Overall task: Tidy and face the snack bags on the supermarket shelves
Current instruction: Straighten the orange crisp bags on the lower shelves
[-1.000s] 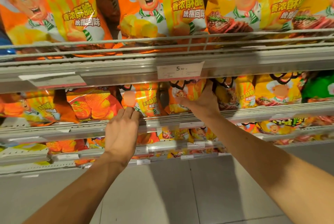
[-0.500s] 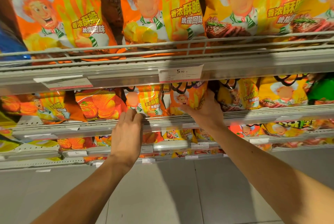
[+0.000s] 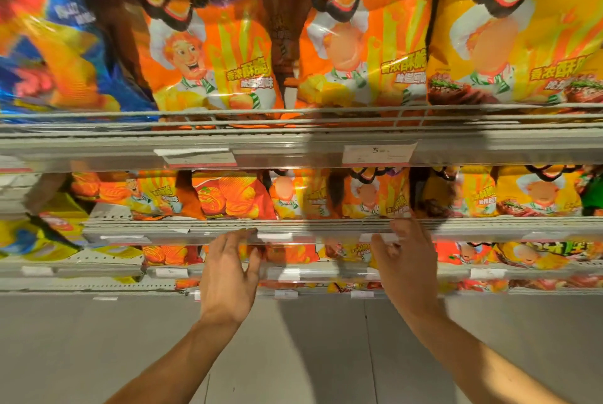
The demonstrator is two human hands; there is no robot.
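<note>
Our left hand hangs in front of the shelf lip, fingers loosely spread and holding nothing; its fingertips reach the rail but we cannot tell whether they touch it. Our right hand is likewise slack, fingers apart and empty, its tips just below the rail.

The bags we are facing stand just above and beyond both hands. An orange bag sits directly above our right fingertips; another orange bag stands between the two hands; a tomato bag is above and slightly left of our left hand. Further left of that hand, a tilted bag leans out of line, and it looks like the one most in need of straightening.

We judge these bags to be light, air-puffed and soft, with glossy film that will slide under flat fingers. The crisps inside should crush easily, so squeezing the belly is unwise. Better to pinch the crimped top seam, or cup both side edges lightly, then draw the bag forward to the rail and turn its printed face outward.
</note>
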